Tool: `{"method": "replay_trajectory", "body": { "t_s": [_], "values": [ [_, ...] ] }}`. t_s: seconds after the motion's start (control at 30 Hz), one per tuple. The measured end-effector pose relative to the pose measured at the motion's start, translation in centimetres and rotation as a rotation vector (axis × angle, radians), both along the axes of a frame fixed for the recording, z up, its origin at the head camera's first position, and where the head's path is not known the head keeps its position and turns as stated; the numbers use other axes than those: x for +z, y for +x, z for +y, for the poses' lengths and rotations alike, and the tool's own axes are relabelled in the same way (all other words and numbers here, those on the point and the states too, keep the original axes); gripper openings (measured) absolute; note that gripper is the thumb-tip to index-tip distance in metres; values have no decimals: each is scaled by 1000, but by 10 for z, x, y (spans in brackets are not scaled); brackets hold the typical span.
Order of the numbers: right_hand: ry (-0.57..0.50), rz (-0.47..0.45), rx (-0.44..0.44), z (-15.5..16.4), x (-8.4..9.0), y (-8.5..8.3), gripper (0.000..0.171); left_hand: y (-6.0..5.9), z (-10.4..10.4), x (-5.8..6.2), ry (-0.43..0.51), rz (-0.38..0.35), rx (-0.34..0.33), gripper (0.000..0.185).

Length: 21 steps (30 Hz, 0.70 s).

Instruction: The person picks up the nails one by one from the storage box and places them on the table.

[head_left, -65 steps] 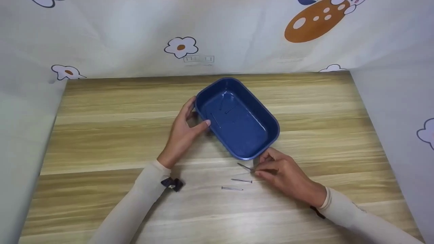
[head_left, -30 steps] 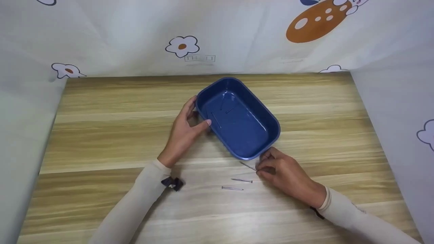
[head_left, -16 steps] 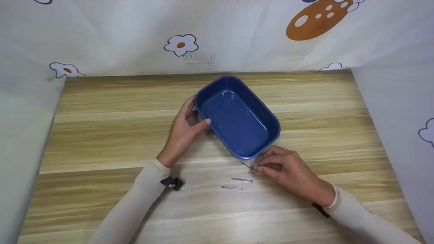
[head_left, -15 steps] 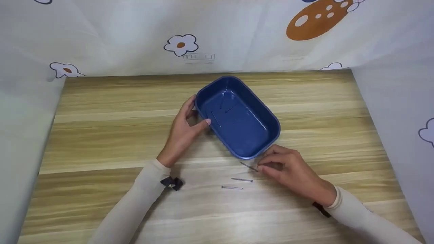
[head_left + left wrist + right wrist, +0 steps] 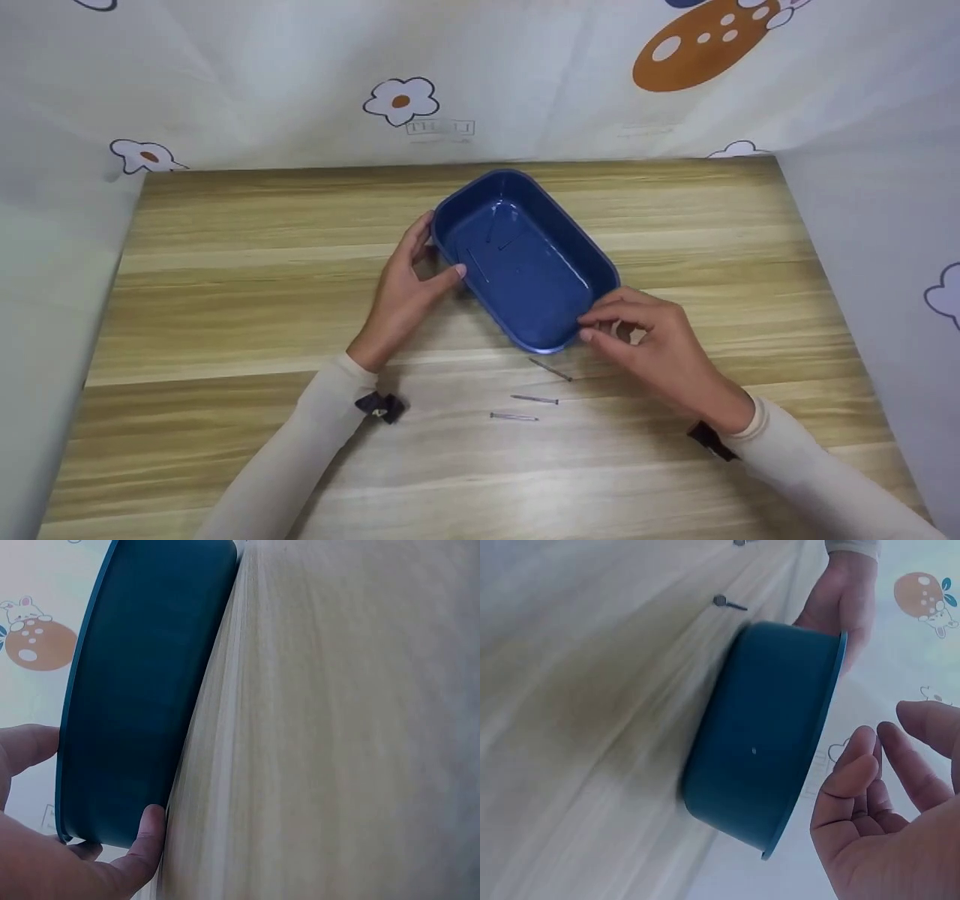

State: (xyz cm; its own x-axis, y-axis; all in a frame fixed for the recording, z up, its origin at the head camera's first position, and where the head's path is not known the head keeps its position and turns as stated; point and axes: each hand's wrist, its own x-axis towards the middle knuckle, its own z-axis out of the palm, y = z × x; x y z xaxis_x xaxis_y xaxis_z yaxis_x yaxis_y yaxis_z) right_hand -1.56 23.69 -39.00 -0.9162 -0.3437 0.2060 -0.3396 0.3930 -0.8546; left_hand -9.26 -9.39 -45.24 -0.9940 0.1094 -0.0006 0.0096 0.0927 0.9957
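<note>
The left hand (image 5: 405, 289) grips the far-left corner of the blue tray (image 5: 525, 259), thumb on the near wall and fingers (image 5: 420, 229) curled round the rim. The right hand (image 5: 660, 349) hovers at the tray's near-right corner, fingers loosely bent and holding nothing, thumb and forefinger tips close together just off the rim. Just below those fingers three nails (image 5: 534, 396) lie loose on the counter (image 5: 225, 300), apart from each other and from the tray. More nails (image 5: 491, 244) lie inside the tray, near the left thumb. Wide bare wood stretches left of the left hand and right of the right one. A flower-printed sheet (image 5: 401, 101) walls the counter behind and at both sides.
</note>
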Motion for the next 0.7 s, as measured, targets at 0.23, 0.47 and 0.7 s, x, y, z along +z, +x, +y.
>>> {"method": "replay_trajectory", "body": {
  "t_s": [0.23,0.47,0.7],
  "values": [
    [23,12,-15,-5,2,-19,23,-1,0,0,-8,2,2,91],
    [64,-45,-49,-12,7,-39,19,-1,1,1,-21,-10,6,91],
    [76,-19,-31,-22,10,-56,13,0,0,1,-17,-16,6,91]
  ]
}}
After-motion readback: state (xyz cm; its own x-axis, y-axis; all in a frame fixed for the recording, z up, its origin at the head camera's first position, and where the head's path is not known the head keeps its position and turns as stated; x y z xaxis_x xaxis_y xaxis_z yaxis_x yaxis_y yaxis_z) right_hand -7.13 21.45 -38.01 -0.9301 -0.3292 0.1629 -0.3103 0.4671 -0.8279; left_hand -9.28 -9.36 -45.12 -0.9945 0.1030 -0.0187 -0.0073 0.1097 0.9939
